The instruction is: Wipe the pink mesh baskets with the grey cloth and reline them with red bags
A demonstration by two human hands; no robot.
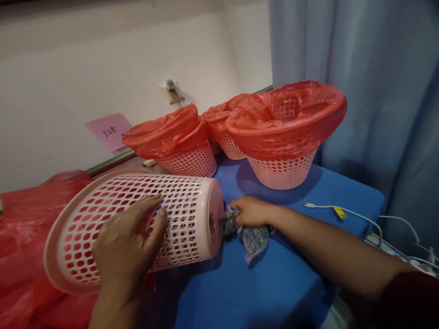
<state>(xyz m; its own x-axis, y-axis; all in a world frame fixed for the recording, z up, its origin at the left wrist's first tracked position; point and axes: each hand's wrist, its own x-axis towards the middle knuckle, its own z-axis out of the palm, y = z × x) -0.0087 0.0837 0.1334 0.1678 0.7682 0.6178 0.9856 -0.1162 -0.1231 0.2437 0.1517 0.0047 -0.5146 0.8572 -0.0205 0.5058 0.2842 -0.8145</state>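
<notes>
A pale pink plastic wastebasket point(181, 224) with a lattice wall lies on its side, its base facing right and its wide rim to the left. My left hand point(128, 237) holds it by the side wall, fingers curved against the lattice. My right hand point(252, 211) is closed around a bunched grey cloth point(255, 242), which is against the wastebasket's base near a small dark label. One end of the cloth hangs down over the blue tabletop point(219, 292). My right fingertips are partly hidden by the cloth.
Behind stand several lattice baskets with red bag liners: one at left point(192, 160), one at right point(283, 169), another between. Red plastic bags point(24, 246) lie at left. A white cable point(356, 213) crosses the table's right side. A pink note point(109, 131) marks the wall beside a blue curtain point(356, 91).
</notes>
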